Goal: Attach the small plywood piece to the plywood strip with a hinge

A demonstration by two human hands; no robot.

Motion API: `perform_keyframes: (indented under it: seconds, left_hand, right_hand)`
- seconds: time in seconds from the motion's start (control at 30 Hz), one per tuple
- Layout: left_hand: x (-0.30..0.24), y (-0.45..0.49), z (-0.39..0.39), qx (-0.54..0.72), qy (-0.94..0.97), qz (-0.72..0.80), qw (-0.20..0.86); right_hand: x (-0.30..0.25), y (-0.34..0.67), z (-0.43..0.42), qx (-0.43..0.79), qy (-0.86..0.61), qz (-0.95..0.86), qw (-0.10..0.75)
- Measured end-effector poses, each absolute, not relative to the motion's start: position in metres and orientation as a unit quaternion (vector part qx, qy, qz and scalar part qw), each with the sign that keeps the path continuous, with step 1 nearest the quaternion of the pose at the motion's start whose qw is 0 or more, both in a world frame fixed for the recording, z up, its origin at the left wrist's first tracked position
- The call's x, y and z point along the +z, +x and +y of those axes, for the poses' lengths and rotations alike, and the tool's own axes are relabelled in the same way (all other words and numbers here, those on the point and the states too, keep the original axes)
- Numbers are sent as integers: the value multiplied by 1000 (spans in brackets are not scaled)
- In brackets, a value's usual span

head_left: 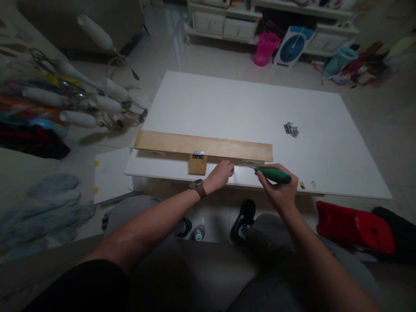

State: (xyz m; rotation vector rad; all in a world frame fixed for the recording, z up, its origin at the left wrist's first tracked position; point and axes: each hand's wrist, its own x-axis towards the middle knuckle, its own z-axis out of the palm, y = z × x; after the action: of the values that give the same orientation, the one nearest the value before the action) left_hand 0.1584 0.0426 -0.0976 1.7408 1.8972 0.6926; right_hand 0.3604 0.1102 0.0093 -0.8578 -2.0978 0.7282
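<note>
A long wooden plank [208, 145] lies along the near edge of a white table [253, 108]. A metal hinge [198, 153] joins it to a small wooden block [197, 165] at its front. My right hand [279, 188] is closed around a green-handled screwdriver [273, 174], whose tip points left toward the plank's front edge. My left hand [222, 174], with a brown watch on its wrist, has its fingers curled at the table's edge just right of the block. What they pinch is too small to make out.
Several loose metal hinges [291, 129] lie on the table's right half. A red bag [354, 226] sits on the floor at right. A bottle [198, 232] stands between my feet. White-handled tools [94, 104] lie at left. A pink basket [265, 47] and fan [294, 45] stand beyond.
</note>
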Motion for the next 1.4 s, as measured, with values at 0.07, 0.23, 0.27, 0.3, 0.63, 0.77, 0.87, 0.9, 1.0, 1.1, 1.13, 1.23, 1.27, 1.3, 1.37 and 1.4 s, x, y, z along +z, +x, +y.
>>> perform_keyframes:
  seconds: [0.07,0.23,0.27,0.3,0.63,0.77,0.87,0.9,1.0,1.1,1.13,1.23,1.27,1.3,1.37,1.4]
  left_hand:
    - [-94,159,45,323,587,684,289]
    - [-81,161,51,459,504,642,352]
    - [-79,162,52,472,497,633,359]
    - [-77,162,52,484,492,624,367]
    - [-69,164,52,522,469,584,408]
    - [-65,165,50,519,462,593,407]
    - [-62,165,49,512,469,598,400]
    - [-61,165,48,510,474,598,397]
    - [-58,164,46,505,492,594,387]
    - [-56,162,45,516,489,591,382]
    - [-56,161,45,522,483,590,382]
    - [-56,156,44,538,472,582,386]
    - [-56,154,42,546,469,577,386]
    - [-55,151,40,556,464,573,382]
    - [-53,143,33,582,449,579,353]
    - [-53,138,28,594,435,592,327]
  right_hand:
    - [10,360,114,356,-389,-752,396]
    - [8,361,134,469,-454,-574,495]
    - [6,362,139,482,-452,-554,507]
    - [4,362,142,495,-449,-537,514]
    - [4,359,149,527,-452,-491,526]
    - [4,359,149,529,-443,-497,526]
    - [3,359,148,523,-441,-520,511]
    - [4,359,148,521,-442,-527,505]
    - [8,355,149,528,-440,-526,501]
    - [13,346,151,563,-418,-524,483]
    - [15,343,152,573,-410,-530,472]
    - [15,331,152,575,-396,-543,467]
    - [15,327,152,568,-394,-545,475]
    - [15,323,151,559,-392,-547,484]
    - [14,315,150,542,-386,-560,493]
    - [14,311,149,533,-382,-573,491]
